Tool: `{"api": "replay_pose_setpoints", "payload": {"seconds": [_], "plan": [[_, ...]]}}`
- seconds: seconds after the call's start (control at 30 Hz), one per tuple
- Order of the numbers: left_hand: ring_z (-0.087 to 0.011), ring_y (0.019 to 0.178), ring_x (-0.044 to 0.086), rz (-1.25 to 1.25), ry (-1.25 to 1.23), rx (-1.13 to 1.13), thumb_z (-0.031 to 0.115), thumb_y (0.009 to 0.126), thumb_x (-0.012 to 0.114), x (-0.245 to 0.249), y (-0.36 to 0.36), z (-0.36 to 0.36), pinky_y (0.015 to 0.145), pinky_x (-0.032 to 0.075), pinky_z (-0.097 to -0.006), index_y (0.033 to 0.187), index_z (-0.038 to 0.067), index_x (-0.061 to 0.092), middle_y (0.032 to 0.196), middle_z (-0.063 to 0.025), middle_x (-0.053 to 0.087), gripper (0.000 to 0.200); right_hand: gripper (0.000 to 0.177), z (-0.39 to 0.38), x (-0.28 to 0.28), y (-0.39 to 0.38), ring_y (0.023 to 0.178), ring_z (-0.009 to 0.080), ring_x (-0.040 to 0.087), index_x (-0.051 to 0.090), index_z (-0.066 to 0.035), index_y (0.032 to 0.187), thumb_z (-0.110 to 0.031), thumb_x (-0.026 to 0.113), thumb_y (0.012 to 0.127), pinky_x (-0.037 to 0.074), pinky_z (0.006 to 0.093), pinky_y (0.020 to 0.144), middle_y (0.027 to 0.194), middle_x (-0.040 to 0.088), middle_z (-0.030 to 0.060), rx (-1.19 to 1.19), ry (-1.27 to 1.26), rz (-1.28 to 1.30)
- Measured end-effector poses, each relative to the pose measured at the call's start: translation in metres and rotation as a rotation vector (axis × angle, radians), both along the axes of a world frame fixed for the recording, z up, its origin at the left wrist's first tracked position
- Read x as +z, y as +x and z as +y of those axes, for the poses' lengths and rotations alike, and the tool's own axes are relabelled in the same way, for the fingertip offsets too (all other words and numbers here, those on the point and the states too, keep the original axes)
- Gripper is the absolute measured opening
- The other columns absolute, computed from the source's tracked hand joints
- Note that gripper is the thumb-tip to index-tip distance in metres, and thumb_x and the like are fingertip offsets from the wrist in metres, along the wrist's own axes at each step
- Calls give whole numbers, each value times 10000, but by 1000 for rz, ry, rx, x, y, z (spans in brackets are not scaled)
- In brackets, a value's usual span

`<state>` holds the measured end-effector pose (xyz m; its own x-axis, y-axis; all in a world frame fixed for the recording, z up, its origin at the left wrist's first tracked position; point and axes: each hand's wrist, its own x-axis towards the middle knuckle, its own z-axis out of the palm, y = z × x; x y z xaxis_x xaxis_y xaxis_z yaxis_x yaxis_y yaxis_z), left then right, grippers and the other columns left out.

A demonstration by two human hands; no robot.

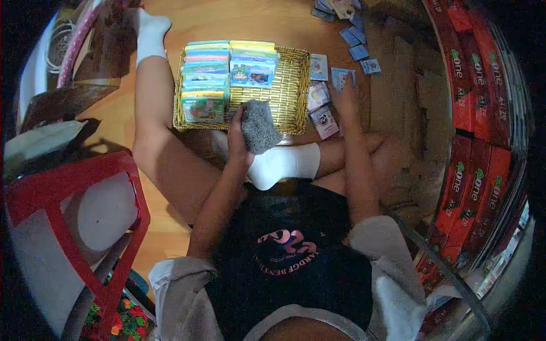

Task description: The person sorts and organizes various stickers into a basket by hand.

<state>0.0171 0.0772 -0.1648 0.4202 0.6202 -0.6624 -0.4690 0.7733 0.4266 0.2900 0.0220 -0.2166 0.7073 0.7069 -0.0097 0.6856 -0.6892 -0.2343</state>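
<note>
My left hand is closed around a grey fuzzy cloth, held over the front edge of a woven basket. Inside the basket, thin colourful booklets stand in two overlapping rows, the left one longer. My right hand is to the right of the basket, its fingers pinched at the lower edge of a small blue booklet; the fingertips are somewhat blurred. Close by on the floor lie a pale booklet and a few pinkish ones, including a booklet with a dark picture.
More small blue booklets trail along the floor toward the top. Red paper packs are stacked at the right. A red-framed object stands at the left. My legs, in white socks, surround the basket.
</note>
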Motion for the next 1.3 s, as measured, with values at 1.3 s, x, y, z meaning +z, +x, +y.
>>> {"api": "replay_pose_setpoints", "payload": {"seconds": [1.3], "plan": [[-190, 884, 547, -345, 36, 34, 337, 874, 318, 14, -12, -12, 779, 442, -335, 1045, 88, 517, 1006, -73, 556, 362, 467, -19, 130, -196, 1009, 367, 422, 555, -70, 1070, -304, 649, 677, 350, 404, 867, 1121, 447, 228, 664, 283, 92]]}}
